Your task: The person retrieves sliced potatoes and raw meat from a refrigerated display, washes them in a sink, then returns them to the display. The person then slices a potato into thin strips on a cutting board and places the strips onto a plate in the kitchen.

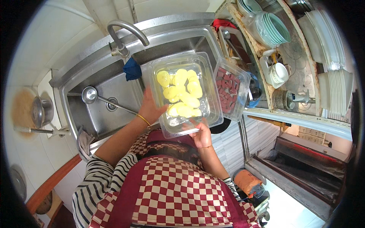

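Both my hands hold a clear plastic tub (212, 99) in front of my body, over the near side of the sink. Inside it lie several pale yellow slices (189, 99), perhaps peeled potato. My left hand (152, 107) is against the tub's left side. The near right corner rests on my right hand (202, 135), whose fingers reach under the rim. Just right of the tub, partly covered by it, is a second clear container (239, 98) with dark red chunks (226, 89). What supports that container is hidden.
A steel ladle (89, 95) lies in the left basin (82, 114). The faucet (129, 27) arches behind, near a blue cloth (132, 69). To the right stands a rusty shelf with green bowls (273, 28), white plates (335, 94) and a white cup (279, 72). An orange-wrapped object (247, 182) sits low at right.
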The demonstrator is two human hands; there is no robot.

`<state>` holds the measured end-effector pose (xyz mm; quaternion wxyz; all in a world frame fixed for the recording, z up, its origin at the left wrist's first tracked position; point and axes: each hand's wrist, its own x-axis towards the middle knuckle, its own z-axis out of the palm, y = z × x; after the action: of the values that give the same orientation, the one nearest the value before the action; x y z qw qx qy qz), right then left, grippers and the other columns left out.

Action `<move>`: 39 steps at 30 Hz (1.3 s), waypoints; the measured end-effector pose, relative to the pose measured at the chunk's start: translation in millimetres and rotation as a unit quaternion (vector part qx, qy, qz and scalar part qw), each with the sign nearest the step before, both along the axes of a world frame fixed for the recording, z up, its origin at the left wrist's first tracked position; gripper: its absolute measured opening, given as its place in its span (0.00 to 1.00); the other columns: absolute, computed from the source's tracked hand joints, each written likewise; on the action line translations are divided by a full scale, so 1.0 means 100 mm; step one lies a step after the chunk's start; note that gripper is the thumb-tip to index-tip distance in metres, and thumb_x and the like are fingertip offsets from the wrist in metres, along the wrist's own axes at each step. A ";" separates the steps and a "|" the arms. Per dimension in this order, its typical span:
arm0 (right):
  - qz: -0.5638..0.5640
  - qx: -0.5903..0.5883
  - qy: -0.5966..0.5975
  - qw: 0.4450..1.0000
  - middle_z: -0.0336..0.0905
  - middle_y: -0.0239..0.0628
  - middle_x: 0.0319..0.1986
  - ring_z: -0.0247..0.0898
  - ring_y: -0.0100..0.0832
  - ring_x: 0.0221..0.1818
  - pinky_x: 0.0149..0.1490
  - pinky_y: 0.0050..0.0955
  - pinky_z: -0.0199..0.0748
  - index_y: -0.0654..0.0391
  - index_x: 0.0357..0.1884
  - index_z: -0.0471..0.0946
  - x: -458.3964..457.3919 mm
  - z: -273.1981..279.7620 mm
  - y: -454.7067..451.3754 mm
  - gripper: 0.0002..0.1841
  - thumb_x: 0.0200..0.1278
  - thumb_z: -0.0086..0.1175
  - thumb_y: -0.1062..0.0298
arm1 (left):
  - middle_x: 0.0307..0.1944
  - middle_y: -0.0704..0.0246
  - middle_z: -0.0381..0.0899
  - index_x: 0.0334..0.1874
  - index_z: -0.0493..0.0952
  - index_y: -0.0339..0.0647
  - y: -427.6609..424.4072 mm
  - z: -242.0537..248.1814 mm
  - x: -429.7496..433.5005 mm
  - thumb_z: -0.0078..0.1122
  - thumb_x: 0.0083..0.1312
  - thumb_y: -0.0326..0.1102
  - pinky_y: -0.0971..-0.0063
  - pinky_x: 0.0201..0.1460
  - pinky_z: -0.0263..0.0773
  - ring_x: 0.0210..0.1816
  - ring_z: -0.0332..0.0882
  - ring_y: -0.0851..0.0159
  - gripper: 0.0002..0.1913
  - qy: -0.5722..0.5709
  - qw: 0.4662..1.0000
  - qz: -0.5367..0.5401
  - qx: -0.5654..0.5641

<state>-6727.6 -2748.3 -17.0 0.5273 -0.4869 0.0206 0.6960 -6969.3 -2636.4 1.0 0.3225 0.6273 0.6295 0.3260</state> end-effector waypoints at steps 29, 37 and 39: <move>0.051 0.053 -0.036 0.997 0.70 0.48 0.62 0.75 0.55 0.58 0.61 0.66 0.76 0.48 0.77 0.51 0.01 0.10 -0.10 0.43 0.56 0.51 0.72 | 0.73 0.60 0.57 0.74 0.67 0.65 0.05 -0.14 1.11 0.64 0.63 0.58 0.31 0.68 0.57 0.74 0.51 0.45 0.36 0.136 0.962 -0.135 -0.195; 0.051 0.057 -0.080 0.994 0.67 0.46 0.65 0.72 0.53 0.61 0.60 0.67 0.76 0.47 0.78 0.48 0.01 0.27 -0.01 0.46 0.54 0.51 0.74 | 0.70 0.59 0.59 0.71 0.71 0.68 -0.02 -0.15 0.93 0.62 0.64 0.62 0.35 0.66 0.62 0.71 0.54 0.44 0.32 0.104 0.950 -0.158 -0.247; 0.042 0.066 -0.107 0.991 0.67 0.46 0.65 0.71 0.53 0.62 0.59 0.67 0.77 0.47 0.78 0.48 0.03 0.29 -0.01 0.46 0.54 0.51 0.74 | 0.70 0.58 0.59 0.72 0.71 0.69 -0.07 -0.17 0.91 0.62 0.63 0.63 0.40 0.68 0.63 0.71 0.55 0.44 0.33 0.067 0.955 -0.161 -0.238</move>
<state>-6724.9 -2748.9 12.1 0.5279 -0.5228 -0.1026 0.6614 -6877.9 -2643.6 -16.1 0.4677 0.6459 0.5996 0.0675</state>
